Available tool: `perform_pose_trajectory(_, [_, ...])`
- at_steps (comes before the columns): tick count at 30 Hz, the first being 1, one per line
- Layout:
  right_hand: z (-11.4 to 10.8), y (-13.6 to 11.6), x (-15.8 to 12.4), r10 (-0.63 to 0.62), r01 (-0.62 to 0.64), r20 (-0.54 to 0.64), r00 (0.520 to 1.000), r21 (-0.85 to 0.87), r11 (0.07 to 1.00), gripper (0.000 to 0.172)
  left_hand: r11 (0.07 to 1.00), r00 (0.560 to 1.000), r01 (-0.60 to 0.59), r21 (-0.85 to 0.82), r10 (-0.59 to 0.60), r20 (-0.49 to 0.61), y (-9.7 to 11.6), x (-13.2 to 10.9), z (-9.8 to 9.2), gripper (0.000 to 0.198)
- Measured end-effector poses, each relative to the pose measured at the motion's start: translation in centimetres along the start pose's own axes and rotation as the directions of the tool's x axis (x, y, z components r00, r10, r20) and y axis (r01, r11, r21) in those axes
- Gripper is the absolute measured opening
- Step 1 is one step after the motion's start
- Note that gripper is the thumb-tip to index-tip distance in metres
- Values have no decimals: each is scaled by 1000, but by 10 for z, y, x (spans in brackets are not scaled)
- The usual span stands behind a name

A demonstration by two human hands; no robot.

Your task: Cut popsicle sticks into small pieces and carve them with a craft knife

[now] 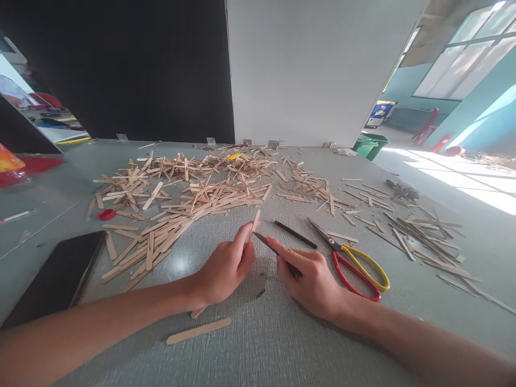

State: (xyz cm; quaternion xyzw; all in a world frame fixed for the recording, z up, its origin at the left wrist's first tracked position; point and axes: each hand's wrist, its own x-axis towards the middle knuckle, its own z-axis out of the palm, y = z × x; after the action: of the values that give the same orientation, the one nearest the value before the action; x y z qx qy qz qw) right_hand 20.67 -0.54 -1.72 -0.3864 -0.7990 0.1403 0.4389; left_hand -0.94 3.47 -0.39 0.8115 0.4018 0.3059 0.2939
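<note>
My left hand (pixel 226 267) is closed on a short wooden craft stick (pixel 255 221) that it holds upright between thumb and fingers. My right hand (pixel 311 279) is closed on a thin dark pencil-like tool (pixel 269 245), whose tip touches the base of the stick. Both hands rest on the grey table (pixel 258 344) close to its front.
Scissors with red and yellow handles (pixel 355 260) lie right of my right hand, and a black stick (pixel 295 234) lies behind it. A big heap of wooden sticks (pixel 189 199) fills the middle. Darker sticks (pixel 419 236) lie to the right. A phone (pixel 56 277) lies left, a loose stick (pixel 198 330) in front.
</note>
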Motion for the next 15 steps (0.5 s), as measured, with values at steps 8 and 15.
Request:
perform_pose_trajectory(8, [4,4,-3,38,-37,-33,999,5,999,48,1000,1000,11,-22,-11,-4,-1,0,0,45])
perform_pose_trajectory(15, [2,2,-1,46,-45,-41,998,21,999,47,1000,1000,15,-18,-15,-17,-2,0,0,45])
